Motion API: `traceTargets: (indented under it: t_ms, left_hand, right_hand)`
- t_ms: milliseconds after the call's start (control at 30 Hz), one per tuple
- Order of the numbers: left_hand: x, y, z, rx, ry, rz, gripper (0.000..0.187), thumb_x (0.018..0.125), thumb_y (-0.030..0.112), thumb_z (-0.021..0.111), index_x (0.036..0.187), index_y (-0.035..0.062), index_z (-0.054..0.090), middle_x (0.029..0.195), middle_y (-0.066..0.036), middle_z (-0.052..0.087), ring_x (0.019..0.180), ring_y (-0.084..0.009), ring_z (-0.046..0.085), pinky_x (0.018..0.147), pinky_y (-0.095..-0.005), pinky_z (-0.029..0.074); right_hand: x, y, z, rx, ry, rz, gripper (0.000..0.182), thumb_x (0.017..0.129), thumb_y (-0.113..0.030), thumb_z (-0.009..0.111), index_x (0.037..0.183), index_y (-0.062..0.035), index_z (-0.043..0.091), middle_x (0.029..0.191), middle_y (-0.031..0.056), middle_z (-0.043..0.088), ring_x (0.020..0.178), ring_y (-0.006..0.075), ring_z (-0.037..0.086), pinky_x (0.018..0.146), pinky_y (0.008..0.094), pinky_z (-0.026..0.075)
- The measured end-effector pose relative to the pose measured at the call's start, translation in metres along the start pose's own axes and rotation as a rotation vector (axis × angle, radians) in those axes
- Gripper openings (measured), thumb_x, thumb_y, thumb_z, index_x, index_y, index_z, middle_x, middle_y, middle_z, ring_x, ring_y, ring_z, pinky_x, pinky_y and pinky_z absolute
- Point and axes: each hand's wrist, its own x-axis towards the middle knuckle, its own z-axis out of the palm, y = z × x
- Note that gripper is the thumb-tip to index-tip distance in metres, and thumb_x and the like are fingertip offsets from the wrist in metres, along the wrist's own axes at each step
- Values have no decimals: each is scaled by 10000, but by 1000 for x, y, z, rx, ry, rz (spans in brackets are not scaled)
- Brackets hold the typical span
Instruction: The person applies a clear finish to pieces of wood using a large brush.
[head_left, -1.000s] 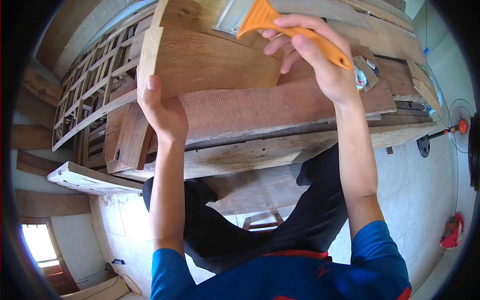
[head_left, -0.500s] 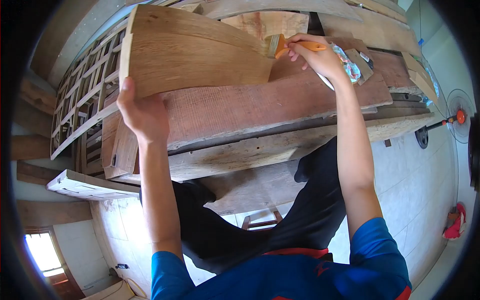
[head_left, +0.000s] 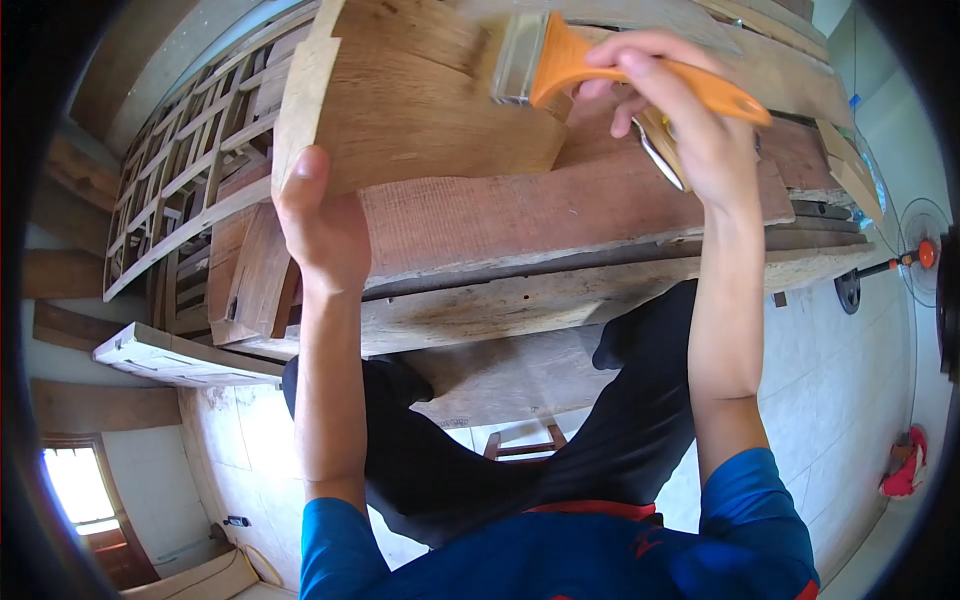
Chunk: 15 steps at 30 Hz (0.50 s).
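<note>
My left hand [head_left: 322, 225] grips the near left edge of a light brown wooden board [head_left: 410, 110], its thumb on the pale end face. The board is raised and tilted over a reddish plank [head_left: 480, 220]. My right hand [head_left: 690, 100] is closed round the orange handle of a wide paintbrush [head_left: 560, 65]. The brush is close to the camera, in front of the board's upper right part; its bristles are blurred, so contact cannot be told. Under my right hand a pale-rimmed object [head_left: 660, 155] is partly hidden.
Stacked planks [head_left: 470, 312] lie in front of me. A wooden lattice frame [head_left: 200, 165] stands at the left. At the right are a standing fan [head_left: 925, 253] and a red item [head_left: 905, 465] on the floor. A stool [head_left: 525, 445] shows between my legs.
My right hand has lifted the brush up towards the camera. My left hand and the board's left end have shifted right, and the board is tilted more.
</note>
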Motion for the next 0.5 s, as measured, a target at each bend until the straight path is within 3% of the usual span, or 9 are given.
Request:
traceTargets:
  t_ms: [33, 167, 267, 300, 400, 500]
  left_hand:
    - [-1, 2, 1, 0, -9, -9, 699, 876, 455, 567, 1396, 4, 445, 1346, -145, 508, 1291, -266, 430, 1087, -440, 293]
    - [0, -1, -8, 32, -98, 7, 721, 860, 457, 579, 1398, -3, 440, 1346, -150, 516, 1282, -270, 450, 1079, -438, 306]
    - [-2, 1, -8, 25, -106, -7, 718, 858, 449, 580, 1399, -3, 442, 1344, -147, 522, 1281, -263, 452, 1076, -431, 309]
    - [0, 0, -10, 19, -111, -7, 710, 865, 446, 574, 1395, -8, 445, 1336, -152, 528, 1279, -256, 453, 1072, -424, 310]
    - [2, 0, -8, 31, -55, 19, 704, 870, 444, 566, 1392, -14, 446, 1332, -157, 531, 1278, -254, 452, 1071, -426, 310]
    - [3, 5, -5, 15, -60, -14, 704, 871, 440, 565, 1392, -16, 443, 1340, -163, 524, 1282, -261, 449, 1075, -432, 307]
  right_hand:
    - [-1, -9, 4, 54, 3, -85, 278, 1007, -174, 507, 1102, 48, 643, 1008, 173, 695, 873, 202, 696, 603, 267, 523]
    - [-3, -17, 23, 22, -30, -389, 277, 1014, -133, 465, 1139, 60, 619, 1020, 222, 683, 895, 248, 698, 643, 301, 559]
    - [0, -10, 11, -34, -35, -279, 270, 1009, -132, 475, 1130, 57, 626, 988, 206, 690, 897, 239, 698, 646, 300, 556]
    - [0, -10, 15, -89, 67, -188, 252, 1003, -144, 498, 1089, 34, 655, 939, 166, 700, 861, 210, 695, 639, 278, 538]
    - [2, 14, 1, -108, 108, 1, 215, 961, -222, 594, 971, -53, 727, 764, 2, 687, 670, 57, 601, 587, 219, 463]
    - [1, 63, -23, -185, 65, 190, 204, 951, -207, 598, 963, -48, 725, 755, 2, 679, 666, 62, 592, 592, 219, 451]
